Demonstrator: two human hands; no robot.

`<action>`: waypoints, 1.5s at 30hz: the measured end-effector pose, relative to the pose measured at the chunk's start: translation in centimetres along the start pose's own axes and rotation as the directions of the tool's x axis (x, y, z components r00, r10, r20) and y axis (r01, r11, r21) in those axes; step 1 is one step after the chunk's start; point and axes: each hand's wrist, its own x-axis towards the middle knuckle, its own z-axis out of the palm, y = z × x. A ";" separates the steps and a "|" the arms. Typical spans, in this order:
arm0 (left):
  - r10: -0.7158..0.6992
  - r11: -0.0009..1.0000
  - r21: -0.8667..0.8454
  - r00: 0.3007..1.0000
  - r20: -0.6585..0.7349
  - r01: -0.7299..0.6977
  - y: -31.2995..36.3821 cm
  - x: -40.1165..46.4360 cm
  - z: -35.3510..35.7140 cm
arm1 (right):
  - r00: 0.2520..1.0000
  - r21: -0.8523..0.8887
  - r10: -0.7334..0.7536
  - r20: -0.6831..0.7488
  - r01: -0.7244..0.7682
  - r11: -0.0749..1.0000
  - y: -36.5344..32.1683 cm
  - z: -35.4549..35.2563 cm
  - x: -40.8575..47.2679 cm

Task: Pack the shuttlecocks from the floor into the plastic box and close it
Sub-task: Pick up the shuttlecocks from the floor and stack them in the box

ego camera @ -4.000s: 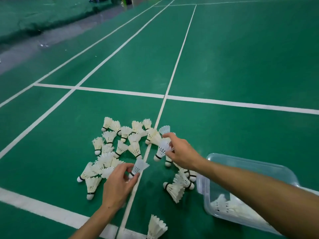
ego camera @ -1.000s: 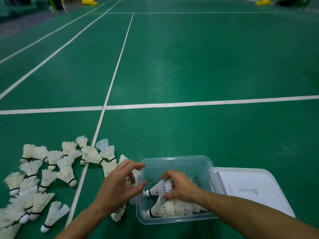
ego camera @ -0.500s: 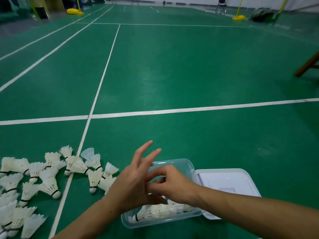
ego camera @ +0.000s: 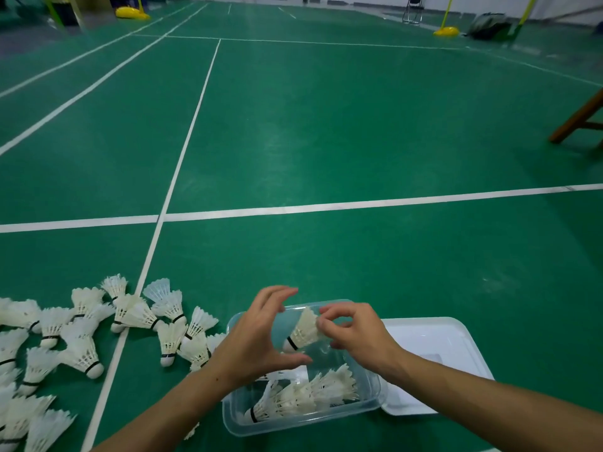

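My right hand (ego camera: 354, 334) pinches a white feathered shuttlecock (ego camera: 303, 331) by its skirt, cork end pointing down-left, above the clear rectangular plastic box (ego camera: 372, 391) on the green court floor (ego camera: 326, 141). My left hand (ego camera: 257, 340) hovers beside it, fingers spread and holding nothing. A row of shuttlecocks (ego camera: 303, 396) lies inside the box; loose white shuttlecocks (ego camera: 81, 334) lie scattered to its left. The white lid (ego camera: 437, 340) rests just right of the box.
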 end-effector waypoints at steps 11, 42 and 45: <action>-0.201 0.979 0.020 0.955 0.217 0.202 -2.7 0.8 4.5 | 0.987 -0.215 0.029 -0.159 -0.063 0.975 3.5 0.4 -1.2; -0.311 0.949 0.154 0.902 0.299 0.277 -4.3 0.8 5.7 | 0.986 -0.276 0.151 -0.077 -0.166 0.947 7.0 5.6 1.9; -0.308 0.950 0.152 0.904 0.297 0.274 -4.5 0.9 5.6 | 0.983 -0.210 0.183 0.023 -0.175 0.962 7.0 6.0 2.3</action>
